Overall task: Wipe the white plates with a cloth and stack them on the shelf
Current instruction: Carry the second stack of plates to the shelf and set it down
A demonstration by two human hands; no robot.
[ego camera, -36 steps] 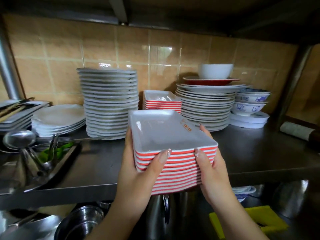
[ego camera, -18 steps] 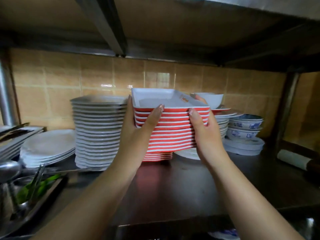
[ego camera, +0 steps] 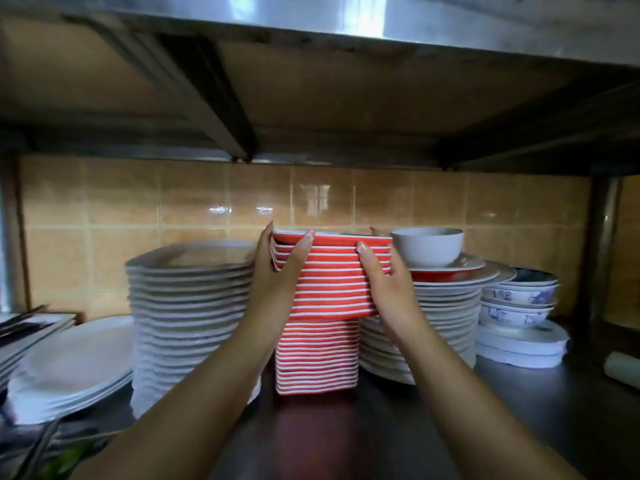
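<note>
Gripping one red-rimmed stack [ego camera: 332, 285], two hands [ego camera: 277, 282] [ego camera: 384, 289] top another [ego camera: 317, 355].

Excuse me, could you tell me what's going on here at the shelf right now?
A person is stacking dishes on a metal shelf. The left hand and right hand grip a batch of red-sided square plates from either side, holding it on top of a matching red stack already on the shelf. Tall piles of white plates stand to the left, with more plates and a white bowl to the right.

Single head-worn view, facing forward into the shelf [ego camera: 519, 410], close, roughly level
</note>
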